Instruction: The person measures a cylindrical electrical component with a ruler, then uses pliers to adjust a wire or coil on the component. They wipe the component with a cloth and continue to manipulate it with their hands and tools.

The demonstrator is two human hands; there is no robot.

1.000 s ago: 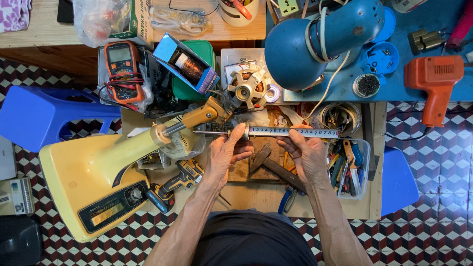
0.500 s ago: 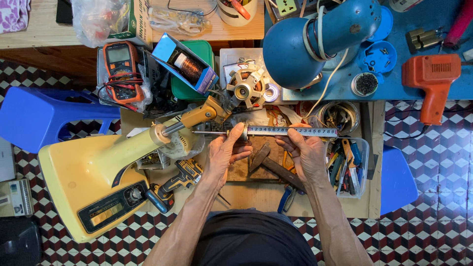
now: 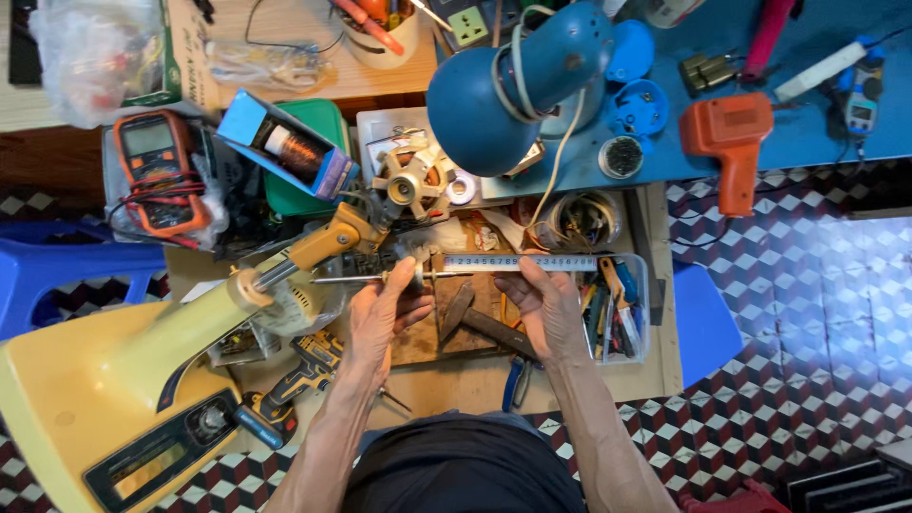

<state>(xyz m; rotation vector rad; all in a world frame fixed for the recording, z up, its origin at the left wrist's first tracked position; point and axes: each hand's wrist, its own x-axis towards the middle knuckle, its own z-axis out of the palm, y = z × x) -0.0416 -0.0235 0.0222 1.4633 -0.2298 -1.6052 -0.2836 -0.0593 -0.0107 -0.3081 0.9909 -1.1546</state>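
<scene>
Cluttered bench (image 3: 456, 380); hands (image 3: 385, 309) (image 3: 541, 304) hide ruler (image 3: 518, 262) ends.

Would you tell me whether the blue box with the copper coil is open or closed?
Open: the blue box lies tipped, copper coil visible inside.

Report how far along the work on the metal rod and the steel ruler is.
Done: the yellow fan lies on its side with loose motor parts set above it. In hand: the left hand holds a thin metal rod level, and the right hand lays a steel ruler end to end with it. Left: both are held in the air, neither set down.
</scene>
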